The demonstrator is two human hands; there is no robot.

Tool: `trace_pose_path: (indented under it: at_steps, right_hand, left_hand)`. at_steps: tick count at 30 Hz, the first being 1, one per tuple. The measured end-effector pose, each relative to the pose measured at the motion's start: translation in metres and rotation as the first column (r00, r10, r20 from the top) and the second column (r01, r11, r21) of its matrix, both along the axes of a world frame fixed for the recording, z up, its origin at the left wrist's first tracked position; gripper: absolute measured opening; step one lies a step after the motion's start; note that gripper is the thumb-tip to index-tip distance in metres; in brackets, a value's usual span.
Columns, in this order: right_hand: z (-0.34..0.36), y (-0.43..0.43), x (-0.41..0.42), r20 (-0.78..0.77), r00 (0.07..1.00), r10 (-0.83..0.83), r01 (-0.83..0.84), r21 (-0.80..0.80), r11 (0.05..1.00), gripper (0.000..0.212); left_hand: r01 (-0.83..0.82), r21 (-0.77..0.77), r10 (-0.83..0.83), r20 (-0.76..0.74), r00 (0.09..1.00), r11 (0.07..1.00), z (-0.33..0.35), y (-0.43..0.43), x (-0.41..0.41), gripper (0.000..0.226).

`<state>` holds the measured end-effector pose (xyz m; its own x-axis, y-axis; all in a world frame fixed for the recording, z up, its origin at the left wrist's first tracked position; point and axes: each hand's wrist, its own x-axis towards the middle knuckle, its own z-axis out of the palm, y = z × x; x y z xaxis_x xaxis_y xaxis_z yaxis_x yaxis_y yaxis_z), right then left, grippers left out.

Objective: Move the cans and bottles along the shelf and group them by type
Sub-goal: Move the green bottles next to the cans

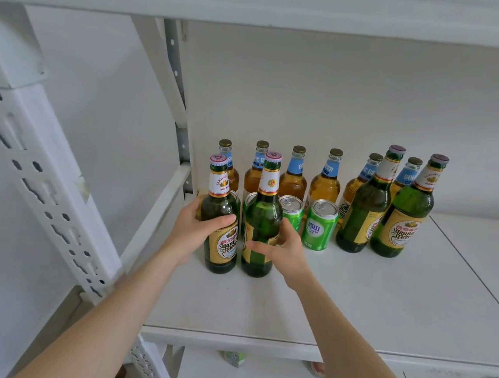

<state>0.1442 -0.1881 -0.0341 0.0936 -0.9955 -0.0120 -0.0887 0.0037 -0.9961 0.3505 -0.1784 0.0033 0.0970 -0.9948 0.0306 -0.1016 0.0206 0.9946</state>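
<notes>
1. White shelf [353, 305]: level board carrying all stock, which stands in its rear half, from the left end to past the middle
2. Left green bottle [220, 206]: upright near the shelf's left end, in front of the cans; left hand [198, 229] wrapped round its body, thumb across the front
3. Second green bottle [263, 217]: upright just beside the first; right hand [285, 250] grips its lower body, thumb on the glass
4. Third green bottle [365, 209] and fourth green bottle [403, 222]: upright side by side further right, well apart from the held pair, untouched
5. Amber bottles [294, 184]: six with blue neck labels, in a row along the back edge
6. Green cans [319, 226]: upright just in front of the amber row; at least three show, some partly hidden behind the held pair
</notes>
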Motion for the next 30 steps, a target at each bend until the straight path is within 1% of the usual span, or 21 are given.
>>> trace_pose_path:
  at_steps: [2,7,12,14,18,20,22,25,30]
  right_hand:
    - [0.001,0.004,-0.003,0.036,0.999,0.002,-0.003,0.024,1.000,0.065]
    - [0.003,0.020,-0.008,0.140,0.988,-0.066,0.051,0.110,0.993,0.060]
    - [0.009,0.046,-0.013,0.214,0.967,-0.137,0.094,0.199,0.975,0.052]
    - [0.011,0.058,-0.016,0.234,0.960,-0.157,0.105,0.219,0.970,0.050]
    - [0.018,0.088,-0.023,0.256,0.952,-0.169,0.110,0.229,0.967,0.046]
    - [0.021,0.105,-0.027,0.259,0.949,-0.182,0.122,0.231,0.965,0.045]
    - [0.022,0.123,-0.031,0.252,0.948,-0.195,0.136,0.233,0.963,0.044]
    - [0.023,0.151,-0.039,0.239,0.948,-0.209,0.155,0.226,0.962,0.044]
    - [0.023,0.196,-0.057,0.222,0.945,-0.239,0.192,0.215,0.958,0.043]
  left_hand:
    - [-0.016,0.006,0.016,-0.010,1.000,1.000,0.000,0.003,-0.001,0.073]
    - [-0.062,0.054,0.065,-0.060,0.996,0.997,0.004,0.016,-0.004,0.047]
    - [-0.077,0.115,0.089,-0.102,0.991,0.990,0.009,0.038,-0.005,0.036]
    - [-0.077,0.130,0.093,-0.116,0.989,0.989,0.012,0.050,-0.006,0.038]
    - [-0.055,0.156,0.079,-0.156,0.985,0.986,0.021,0.077,-0.007,0.063]
    - [-0.044,0.164,0.072,-0.165,0.984,0.986,0.024,0.092,-0.007,0.067]
    - [-0.034,0.183,0.065,-0.166,0.984,0.982,0.025,0.106,-0.007,0.064]
    - [-0.015,0.213,0.049,-0.151,0.987,0.977,0.022,0.127,-0.010,0.050]
    - [0.042,0.239,-0.009,-0.138,0.990,0.970,0.020,0.161,-0.022,0.047]
